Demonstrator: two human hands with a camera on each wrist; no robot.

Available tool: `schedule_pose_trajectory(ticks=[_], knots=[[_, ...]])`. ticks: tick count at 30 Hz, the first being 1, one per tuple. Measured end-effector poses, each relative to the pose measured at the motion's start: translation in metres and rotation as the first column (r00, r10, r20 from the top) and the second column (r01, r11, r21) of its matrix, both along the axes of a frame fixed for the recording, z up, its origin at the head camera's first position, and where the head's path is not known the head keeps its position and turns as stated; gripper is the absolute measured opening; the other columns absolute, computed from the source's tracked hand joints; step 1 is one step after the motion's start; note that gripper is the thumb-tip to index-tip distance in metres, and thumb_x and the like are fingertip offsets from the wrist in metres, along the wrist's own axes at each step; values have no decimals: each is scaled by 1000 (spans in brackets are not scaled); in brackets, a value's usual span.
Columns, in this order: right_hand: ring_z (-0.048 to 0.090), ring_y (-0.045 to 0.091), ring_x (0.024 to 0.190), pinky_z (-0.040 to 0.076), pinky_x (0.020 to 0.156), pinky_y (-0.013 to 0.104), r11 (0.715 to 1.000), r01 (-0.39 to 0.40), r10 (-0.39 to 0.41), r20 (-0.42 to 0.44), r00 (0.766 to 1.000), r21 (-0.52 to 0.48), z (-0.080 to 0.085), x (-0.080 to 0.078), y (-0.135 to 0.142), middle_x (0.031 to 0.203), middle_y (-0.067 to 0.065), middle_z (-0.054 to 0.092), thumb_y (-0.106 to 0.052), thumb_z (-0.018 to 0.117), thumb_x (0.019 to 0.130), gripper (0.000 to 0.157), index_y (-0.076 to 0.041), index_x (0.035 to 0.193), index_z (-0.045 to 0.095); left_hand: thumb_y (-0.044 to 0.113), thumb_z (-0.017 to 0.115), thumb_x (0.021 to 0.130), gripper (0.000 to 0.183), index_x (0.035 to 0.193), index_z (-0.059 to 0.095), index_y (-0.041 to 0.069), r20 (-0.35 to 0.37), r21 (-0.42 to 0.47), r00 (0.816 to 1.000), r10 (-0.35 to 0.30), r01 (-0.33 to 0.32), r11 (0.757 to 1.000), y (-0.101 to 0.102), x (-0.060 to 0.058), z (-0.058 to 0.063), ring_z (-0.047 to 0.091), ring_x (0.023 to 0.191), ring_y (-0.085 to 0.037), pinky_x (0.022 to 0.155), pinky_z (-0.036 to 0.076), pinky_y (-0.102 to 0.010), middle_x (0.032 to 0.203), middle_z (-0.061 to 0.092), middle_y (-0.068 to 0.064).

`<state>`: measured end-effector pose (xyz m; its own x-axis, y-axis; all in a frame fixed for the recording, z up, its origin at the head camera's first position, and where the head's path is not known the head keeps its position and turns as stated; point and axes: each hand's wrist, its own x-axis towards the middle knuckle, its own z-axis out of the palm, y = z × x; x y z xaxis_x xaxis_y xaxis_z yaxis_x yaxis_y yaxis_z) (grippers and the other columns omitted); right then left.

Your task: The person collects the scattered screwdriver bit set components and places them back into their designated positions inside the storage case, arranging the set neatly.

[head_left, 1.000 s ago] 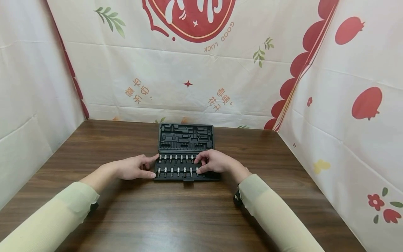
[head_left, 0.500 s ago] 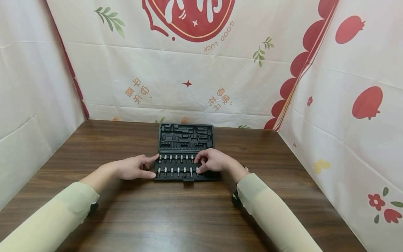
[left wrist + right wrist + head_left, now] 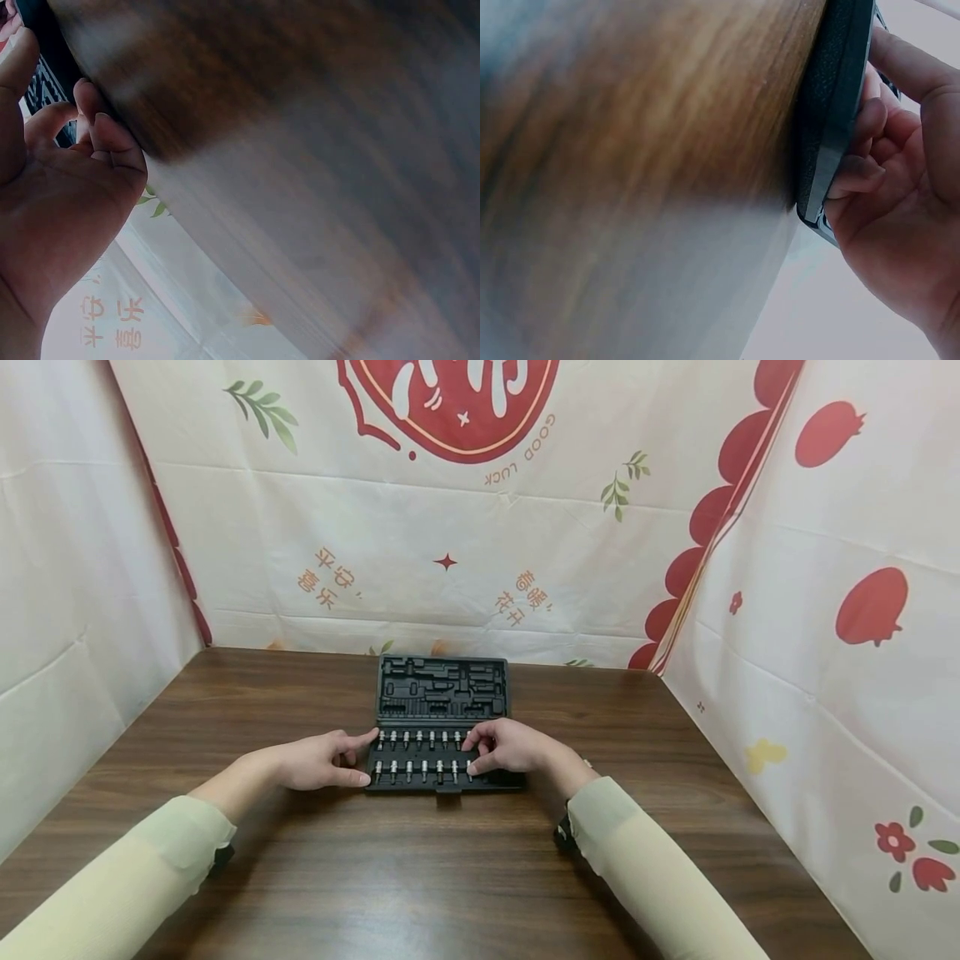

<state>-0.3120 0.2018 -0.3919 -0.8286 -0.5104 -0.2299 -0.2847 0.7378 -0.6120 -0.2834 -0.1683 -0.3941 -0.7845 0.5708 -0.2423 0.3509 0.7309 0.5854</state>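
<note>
An opened black plastic case [image 3: 442,718] lies on the table, holding two rows of silver bit sockets [image 3: 424,769]. My left hand [image 3: 315,760] is at its left side, with the thumb at the front corner and the index finger near the hinge; the other fingers bend loosely in the left wrist view. My right hand [image 3: 513,746] reaches over the right part of the case. Its thumb touches a front-row socket, and its index fingertip lies apart from the thumb, by the back row. The right hand covers the sockets beneath it. In the right wrist view its lower fingers bend beside the case wall [image 3: 832,97].
The case lid [image 3: 442,687] stands raised behind the rows, with moulded hollows inside. A latch [image 3: 448,792] sticks out at the front. Brown wood-grain table [image 3: 375,877] surrounds the case. Printed cloth [image 3: 450,518] hangs behind and on both sides.
Both hands and the case stay practically where they were. My right forearm shifts very slightly, and the head view tilts a little.
</note>
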Motion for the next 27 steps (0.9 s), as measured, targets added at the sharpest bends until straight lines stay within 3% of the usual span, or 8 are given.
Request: schedule_pose_trajectory(ticks=[8,17,22,27], knots=[[52,14,77,45,79,33,1000,2,-2,-15,1000,6,1,2,1,90,-1,62,-28,85,100,28,-19,125,75,49,74,105,89,175,30,15,2,-4,1000,9,-9,1000,-1,-2,-3,55,103,-22,91,46,-39,125,59,-12],[57,14,80,48,78,33,996,-42,38,-53,998,-78,15,7,18,96,-1,70,-23,78,104,28,-13,131,76,49,73,105,89,175,30,14,-1,-3,1000,3,-3,1000,-2,-3,-3,56,104,-22,91,47,-40,127,59,-13],[56,17,80,48,72,33,993,-13,5,-66,998,-118,23,11,37,97,2,67,-24,75,106,28,-10,131,76,49,73,106,89,175,29,15,-9,-13,1000,-2,2,1000,-2,-3,-2,56,104,-23,92,47,-40,127,60,-13],[62,19,85,54,77,35,993,43,-54,-101,993,-113,24,13,63,101,2,73,-26,74,106,28,-11,129,77,50,72,106,89,175,28,14,-17,-22,1000,-6,6,1000,-2,-3,-1,57,105,-23,93,47,-42,129,60,-14]])
